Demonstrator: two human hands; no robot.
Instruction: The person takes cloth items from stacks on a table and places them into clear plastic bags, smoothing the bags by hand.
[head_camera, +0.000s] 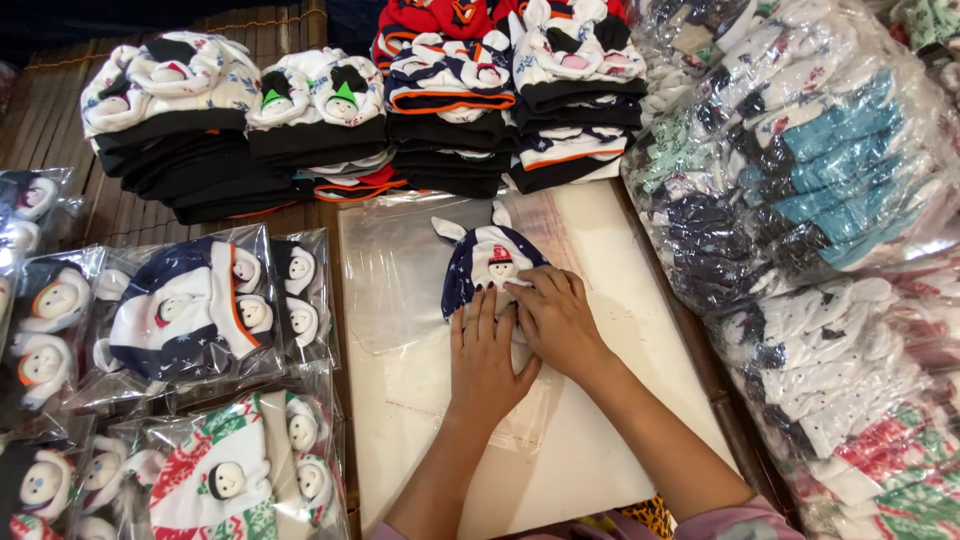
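Note:
A small navy baby hat (478, 262) with white stars, white ears and a little doll face lies on a white board (600, 440) in the middle. My left hand (487, 358) rests flat on the hat's lower part, fingers together and pointing away from me. My right hand (556, 318) lies over the hat's lower right edge, fingertips by the doll face, overlapping the left hand. A clear plastic bag (398, 270) lies flat on the board to the hat's left and under it.
Stacks of folded hats (330, 110) line the far edge. Bagged hats (200, 310) lie at the left on a slatted mat. A big clear sack of hats (810, 200) fills the right side, with more bagged ones (860, 420) below it.

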